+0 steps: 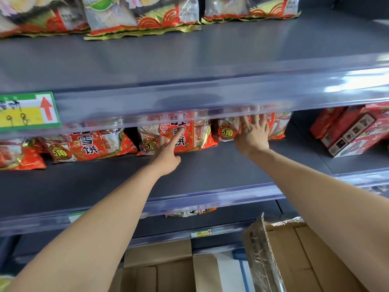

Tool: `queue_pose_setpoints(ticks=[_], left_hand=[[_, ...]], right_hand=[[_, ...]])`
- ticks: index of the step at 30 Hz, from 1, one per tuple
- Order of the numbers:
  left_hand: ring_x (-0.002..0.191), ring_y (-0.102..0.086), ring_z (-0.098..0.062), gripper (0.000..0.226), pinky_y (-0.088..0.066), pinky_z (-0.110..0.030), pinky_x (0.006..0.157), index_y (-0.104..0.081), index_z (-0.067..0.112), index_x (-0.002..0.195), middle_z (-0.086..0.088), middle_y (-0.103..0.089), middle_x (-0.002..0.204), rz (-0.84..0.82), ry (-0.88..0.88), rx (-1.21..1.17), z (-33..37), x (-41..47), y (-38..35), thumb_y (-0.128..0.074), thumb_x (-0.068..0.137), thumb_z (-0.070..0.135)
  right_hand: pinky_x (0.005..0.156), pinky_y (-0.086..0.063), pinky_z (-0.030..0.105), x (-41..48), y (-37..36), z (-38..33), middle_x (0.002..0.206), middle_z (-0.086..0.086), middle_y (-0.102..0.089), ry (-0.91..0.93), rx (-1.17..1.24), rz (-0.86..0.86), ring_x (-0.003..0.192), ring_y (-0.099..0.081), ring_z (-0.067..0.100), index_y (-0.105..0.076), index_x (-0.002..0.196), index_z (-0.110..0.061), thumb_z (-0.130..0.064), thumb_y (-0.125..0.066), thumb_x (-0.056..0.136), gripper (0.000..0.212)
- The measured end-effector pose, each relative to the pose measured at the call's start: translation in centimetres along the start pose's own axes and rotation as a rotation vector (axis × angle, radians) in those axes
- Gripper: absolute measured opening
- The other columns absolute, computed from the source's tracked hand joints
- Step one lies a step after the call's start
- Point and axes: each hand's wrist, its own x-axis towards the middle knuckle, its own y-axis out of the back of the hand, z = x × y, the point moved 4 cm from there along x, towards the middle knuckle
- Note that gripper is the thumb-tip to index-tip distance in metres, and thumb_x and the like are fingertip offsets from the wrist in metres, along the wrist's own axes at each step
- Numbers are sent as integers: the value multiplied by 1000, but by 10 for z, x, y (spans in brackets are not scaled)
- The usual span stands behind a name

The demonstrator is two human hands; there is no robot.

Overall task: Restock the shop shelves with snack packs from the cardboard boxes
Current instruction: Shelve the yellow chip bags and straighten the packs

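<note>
Touching one middle-shelf snack pack [195, 140] with the flat left hand [166, 153], its neighbour [226, 131] with the spread right hand [252, 134]. Screened above by the price rail [189, 102]; red cartons [353, 133] rightward, cardboard boxes [305, 249] below.

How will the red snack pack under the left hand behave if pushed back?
The red snack pack looks puffy, so probably light and yielding under the left hand. Its glossy film likely slides easily on the smooth shelf.
</note>
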Motion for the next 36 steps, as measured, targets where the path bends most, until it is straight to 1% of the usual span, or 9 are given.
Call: queue_pose_setpoints(ticks=[4, 7, 9, 14, 18, 24, 27, 30, 36], left_hand=[[137, -32, -31, 76, -37, -43, 108, -17, 49, 146, -9, -24, 148, -32, -63, 1, -2, -9, -2, -48, 93, 4], [137, -35, -28, 69, -35, -42, 111, -26, 41, 146, -7, -28, 149, -39, -99, 4, -4, -9, -5, -49, 92, 4], [138, -33, -26, 65, -31, -39, 112, -28, 35, 147, -6, -29, 150, -36, -119, 21, -3, -7, -8, -49, 93, 4], [136, -34, -26, 58, -31, -40, 112, -39, 31, 142, -5, -34, 147, 5, -94, 87, -6, 8, -12, -49, 92, 4], [115, -46, -34, 51, -39, -42, 102, -50, 31, 131, -10, -47, 124, 76, -87, 123, -6, 18, -12, -50, 89, 2], [103, -50, -31, 51, -43, -35, 92, -55, 32, 126, 0, -42, 102, 79, -88, 82, -10, 32, -10, -49, 89, -2], [107, -49, -31, 53, -43, -34, 92, -52, 34, 130, -3, -46, 111, 63, -78, 102, -9, 30, -10, -51, 88, 1], [118, -48, -30, 55, -40, -34, 102, -48, 29, 137, -9, -47, 131, 16, -87, 105, -4, 19, -5, -52, 89, 2], [126, -45, -28, 51, -35, -33, 108, -48, 20, 138, -11, -44, 138, -25, -108, 96, 9, -10, 10, -51, 91, 2]], right_hand=[[110, -27, 47, -12, -14, -14, 150, 12, -27, 130, 5, 89, 137, -23, 36, -33, 145, -23, -8, -51, 83, 67], [105, -35, 43, -16, -33, -24, 143, 7, -42, 289, -46, -42, 133, -32, 32, -46, 138, -20, -9, -48, 86, 54], [104, -36, 40, -18, -41, -24, 140, 5, -48, 287, -63, -132, 131, -36, 30, -49, 136, -21, -10, -44, 89, 49], [105, -32, 41, -16, -50, -8, 144, 0, -45, 190, -86, -201, 132, -34, 30, -48, 136, -25, -8, -44, 89, 50], [104, -31, 43, -7, -54, 2, 139, 4, -48, 136, -68, -199, 133, -32, 29, -45, 138, -29, -10, -46, 88, 54], [106, -29, 43, -1, -52, 8, 134, 8, -52, 101, -68, -168, 130, -36, 30, -51, 132, -23, -10, -45, 89, 45], [105, -29, 41, -7, -51, 8, 132, 9, -54, 115, -42, -156, 129, -37, 30, -53, 130, -20, -7, -45, 89, 44], [105, -28, 40, -14, -45, 2, 135, 8, -54, 131, -27, -166, 130, -38, 29, -52, 131, -22, -7, -45, 89, 46], [103, -31, 39, -34, -29, -16, 131, 11, -56, 158, -39, -179, 126, -43, 31, -54, 129, -21, -9, -45, 89, 43]])
